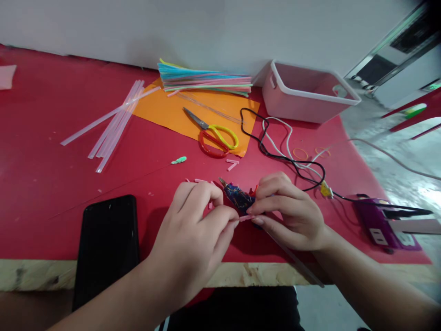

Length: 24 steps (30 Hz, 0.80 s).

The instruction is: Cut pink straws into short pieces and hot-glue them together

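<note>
Between my two hands is a short piece of pink pipe cleaner (245, 218). The fingertips of my left hand (201, 220) pinch its left end, and the thumb and finger of my right hand (289, 209) pinch its right end. Just behind it on the table lies a dark blue glue gun (237, 196), nozzle pointing to the upper left and partly hidden by my right hand. A clear glue stick (294, 258) runs from under my right hand past the table edge. Small pink cut pieces (233, 164) lie beyond my hands, some partly covered by my left hand.
Scissors (213, 133) lie on orange paper (155, 110) beside a bundle of pipe cleaners (206, 82). Glue sticks (117, 122) are at left, a phone (107, 234) near the front edge. A pink bin (296, 99), tangled cables (292, 158) and a purple power strip (375, 220) occupy the right.
</note>
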Motion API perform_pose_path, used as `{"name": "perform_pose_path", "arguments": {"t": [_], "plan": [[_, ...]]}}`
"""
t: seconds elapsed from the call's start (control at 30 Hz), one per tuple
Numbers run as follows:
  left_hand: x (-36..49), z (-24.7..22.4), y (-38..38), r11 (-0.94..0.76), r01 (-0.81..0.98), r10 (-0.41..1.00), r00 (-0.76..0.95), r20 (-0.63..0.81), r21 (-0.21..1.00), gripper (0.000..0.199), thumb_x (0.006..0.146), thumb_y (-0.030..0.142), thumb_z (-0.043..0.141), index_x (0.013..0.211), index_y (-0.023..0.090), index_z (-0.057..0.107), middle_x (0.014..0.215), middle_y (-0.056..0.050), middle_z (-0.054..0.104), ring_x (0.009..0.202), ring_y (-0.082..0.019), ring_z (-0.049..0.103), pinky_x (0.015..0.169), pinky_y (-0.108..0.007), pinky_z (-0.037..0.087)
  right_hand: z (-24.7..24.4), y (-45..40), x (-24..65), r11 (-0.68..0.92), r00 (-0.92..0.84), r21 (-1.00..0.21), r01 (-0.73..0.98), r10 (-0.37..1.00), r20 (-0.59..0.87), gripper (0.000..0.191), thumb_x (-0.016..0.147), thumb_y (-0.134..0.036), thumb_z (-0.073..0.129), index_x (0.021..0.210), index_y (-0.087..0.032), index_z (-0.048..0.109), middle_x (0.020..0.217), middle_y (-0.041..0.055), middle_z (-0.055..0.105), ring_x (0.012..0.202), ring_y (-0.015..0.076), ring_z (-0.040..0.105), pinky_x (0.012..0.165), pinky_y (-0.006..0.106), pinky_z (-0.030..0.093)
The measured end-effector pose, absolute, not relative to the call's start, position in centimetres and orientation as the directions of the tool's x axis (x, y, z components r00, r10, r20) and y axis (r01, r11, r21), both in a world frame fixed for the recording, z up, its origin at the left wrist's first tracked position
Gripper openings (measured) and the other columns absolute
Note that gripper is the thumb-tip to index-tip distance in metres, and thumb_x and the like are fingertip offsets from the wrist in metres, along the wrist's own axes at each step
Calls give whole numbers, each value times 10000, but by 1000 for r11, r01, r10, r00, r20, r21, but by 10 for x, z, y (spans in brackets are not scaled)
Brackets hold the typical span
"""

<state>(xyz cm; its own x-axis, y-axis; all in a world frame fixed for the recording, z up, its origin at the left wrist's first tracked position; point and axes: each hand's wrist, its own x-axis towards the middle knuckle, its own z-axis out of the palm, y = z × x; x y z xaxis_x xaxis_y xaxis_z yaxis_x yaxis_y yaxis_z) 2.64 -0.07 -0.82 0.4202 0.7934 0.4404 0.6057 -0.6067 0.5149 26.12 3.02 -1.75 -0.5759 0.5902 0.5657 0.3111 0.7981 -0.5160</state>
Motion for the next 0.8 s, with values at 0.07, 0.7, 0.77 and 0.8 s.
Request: {"name": "perform_pose_path", "arguments": {"t": [0.07, 0.7, 0.77, 0.8], "plan": [[26, -10, -1, -594, 597, 803, 406, 436, 538, 111, 929, 150, 658, 883, 196, 749, 936, -63, 582, 890, -219, 490, 813, -359, 436, -17, 30, 261, 797, -574, -523, 301, 589, 568, 131, 873, -116, 704, 990, -171, 726, 873, 54, 632, 834, 190, 595, 803, 390, 502], [32, 8, 8, 842, 53, 422, 553, -718, 536, 238, 817, 377, 687, 773, 145, 722, 675, -24, 622, 503, -49, 296, 402, -138, 164, -18, 33, 265, 846, -600, -470, 252, 518, 610, 168, 992, -191, 582, 989, -234, 745, 869, 41, 616, 828, 177, 596, 767, 385, 512], [31, 7, 8, 887, 9, 375, 570, -731, 461, 194, 831, 321, 674, 776, 139, 716, 689, -21, 619, 492, -34, 311, 401, -126, 164, -19, 33, 266, 841, -600, -483, 243, 522, 607, 187, 1008, -203, 566, 990, -233, 750, 875, 45, 618, 838, 178, 599, 774, 389, 511], [30, 7, 9, 903, -6, 355, 573, -739, 429, 177, 838, 293, 662, 773, 135, 710, 692, -20, 618, 484, -27, 320, 400, -121, 163, -20, 33, 266, 839, -596, -489, 239, 524, 608, 196, 1015, -211, 559, 989, -235, 752, 873, 46, 618, 841, 180, 599, 775, 390, 509]]}}
